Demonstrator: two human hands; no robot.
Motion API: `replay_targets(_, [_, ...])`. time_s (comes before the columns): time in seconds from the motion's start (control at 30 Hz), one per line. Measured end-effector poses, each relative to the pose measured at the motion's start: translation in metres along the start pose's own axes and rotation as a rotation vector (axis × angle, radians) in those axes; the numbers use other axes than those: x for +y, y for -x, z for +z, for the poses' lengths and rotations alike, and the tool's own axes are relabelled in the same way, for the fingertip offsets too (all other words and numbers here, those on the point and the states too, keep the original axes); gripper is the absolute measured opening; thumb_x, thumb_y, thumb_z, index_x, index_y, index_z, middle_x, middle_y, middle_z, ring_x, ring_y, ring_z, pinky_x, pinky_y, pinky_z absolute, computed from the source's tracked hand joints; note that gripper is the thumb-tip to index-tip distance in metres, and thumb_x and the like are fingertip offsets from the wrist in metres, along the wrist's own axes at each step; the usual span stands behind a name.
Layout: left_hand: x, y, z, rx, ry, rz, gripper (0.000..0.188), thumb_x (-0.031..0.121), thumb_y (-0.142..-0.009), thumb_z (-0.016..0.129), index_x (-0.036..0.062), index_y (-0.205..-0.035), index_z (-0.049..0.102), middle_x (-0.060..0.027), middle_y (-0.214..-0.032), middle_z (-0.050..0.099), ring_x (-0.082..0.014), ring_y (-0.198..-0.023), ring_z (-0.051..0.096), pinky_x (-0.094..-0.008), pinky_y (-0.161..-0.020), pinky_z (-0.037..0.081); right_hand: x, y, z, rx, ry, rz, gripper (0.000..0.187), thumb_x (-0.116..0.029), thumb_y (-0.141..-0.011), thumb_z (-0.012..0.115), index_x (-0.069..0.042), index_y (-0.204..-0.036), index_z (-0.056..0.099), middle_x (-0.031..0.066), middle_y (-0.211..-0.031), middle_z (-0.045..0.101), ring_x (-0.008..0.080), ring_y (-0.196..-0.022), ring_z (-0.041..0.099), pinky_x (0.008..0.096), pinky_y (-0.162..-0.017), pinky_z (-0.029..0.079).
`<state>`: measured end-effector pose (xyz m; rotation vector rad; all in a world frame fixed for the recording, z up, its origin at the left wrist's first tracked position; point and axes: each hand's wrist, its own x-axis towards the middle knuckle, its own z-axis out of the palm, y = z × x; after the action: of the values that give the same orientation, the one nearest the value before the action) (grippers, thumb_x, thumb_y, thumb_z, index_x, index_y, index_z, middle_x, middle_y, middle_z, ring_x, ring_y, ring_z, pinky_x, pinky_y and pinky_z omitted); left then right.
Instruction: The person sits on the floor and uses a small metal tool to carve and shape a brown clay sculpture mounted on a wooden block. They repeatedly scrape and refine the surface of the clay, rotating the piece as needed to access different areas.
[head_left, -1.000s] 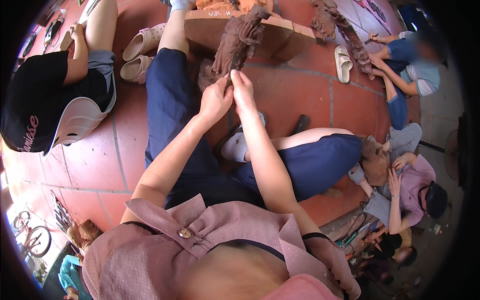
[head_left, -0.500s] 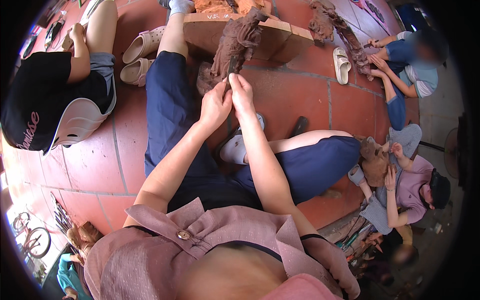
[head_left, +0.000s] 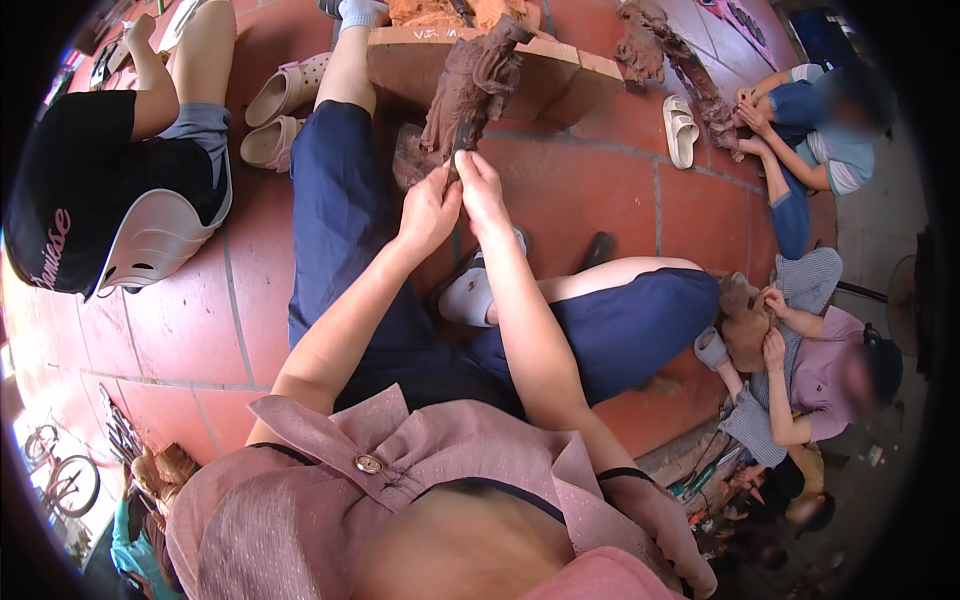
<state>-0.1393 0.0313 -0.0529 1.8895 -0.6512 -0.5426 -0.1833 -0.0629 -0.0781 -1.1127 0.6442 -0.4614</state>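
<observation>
Left hand (head_left: 428,216) and right hand (head_left: 482,190) both grasped thin dark strip (head_left: 462,138), close together; brown carved piece (head_left: 471,85) was just beyond them, tilted, before thick wooden slab (head_left: 563,90)

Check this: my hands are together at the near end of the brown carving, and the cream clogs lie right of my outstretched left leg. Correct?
No: the head view shows the cream clogs left of your left leg, not right. Your left hand and right hand are together at the near end of the brown carving.
</observation>
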Motion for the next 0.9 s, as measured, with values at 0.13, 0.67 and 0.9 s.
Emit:
replay_targets(0.13, [-0.003, 0.024, -0.007, -0.039, 0.072, -0.093, 0.017, 0.013, -0.089, 0.053, -0.0033, -0.086, 0.056, -0.0175, -0.063, 0.061, -0.027, -0.055, 0.064, -0.0387, -0.053, 0.049, 0.005, 0.028, 0.003, 0.0, -0.033, 0.167, 0.026, -0.023, -0.099, 0.051, -0.003, -0.086, 0.061, -0.0007, -0.072, 0.057, 0.0059, -0.061, 0.05, 0.0227, -0.053, 0.041])
replay_targets(0.67, [-0.006, 0.011, -0.006, -0.047, 0.209, 0.004, 0.02, 0.017, -0.087, 0.059, -0.0009, -0.079, 0.063, -0.0092, -0.06, 0.06, -0.0149, -0.049, 0.058, -0.0317, -0.049, 0.047, -0.001, 0.023, 0.001, 0.049, 0.003, -0.028, 0.025, -0.021, -0.099, 0.051, -0.001, -0.09, 0.064, 0.0035, -0.085, 0.064, 0.0093, -0.076, 0.056, 0.0245, -0.072, 0.046])
replay_targets(0.9, [0.007, -0.023, 0.015, -0.144, 0.372, -0.173, 0.019, 0.015, -0.093, 0.057, 0.0023, -0.081, 0.064, -0.0001, -0.063, 0.058, -0.007, -0.051, 0.055, -0.0227, -0.045, 0.047, -0.016, -0.019, -0.023, 0.009, 0.049, -0.047, 0.028, -0.023, -0.096, 0.054, -0.002, -0.081, 0.062, 0.0019, -0.075, 0.06, 0.0094, -0.068, 0.053, 0.0258, -0.064, 0.044])
